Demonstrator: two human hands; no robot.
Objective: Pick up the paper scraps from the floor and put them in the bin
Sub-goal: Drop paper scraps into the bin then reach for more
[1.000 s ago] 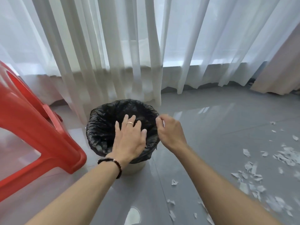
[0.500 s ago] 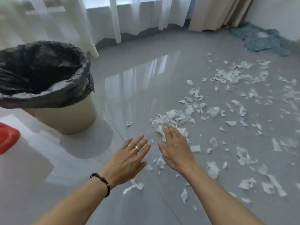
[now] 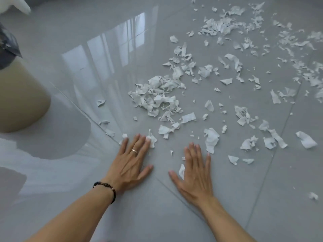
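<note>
White torn paper scraps (image 3: 157,96) lie scattered over the grey tiled floor, thickest in a heap at the centre and spreading to the far right. The beige bin (image 3: 19,95) with a black bag liner stands at the left edge, only partly in view. My left hand (image 3: 131,163), with a ring and a dark bead bracelet, is spread palm down at floor level, fingertips touching a few small scraps. My right hand (image 3: 194,173) is spread flat beside it, a small scrap next to its thumb. Neither hand holds anything.
The glossy floor (image 3: 104,58) reflects a window between the bin and the scraps. A bit of white curtain (image 3: 21,4) shows at the top left. More scraps (image 3: 223,25) lie at the far top right.
The view has swung from the bin down to the floor on its right. Both hands left the bin's rim, came down and spread flat among the near scraps.
</note>
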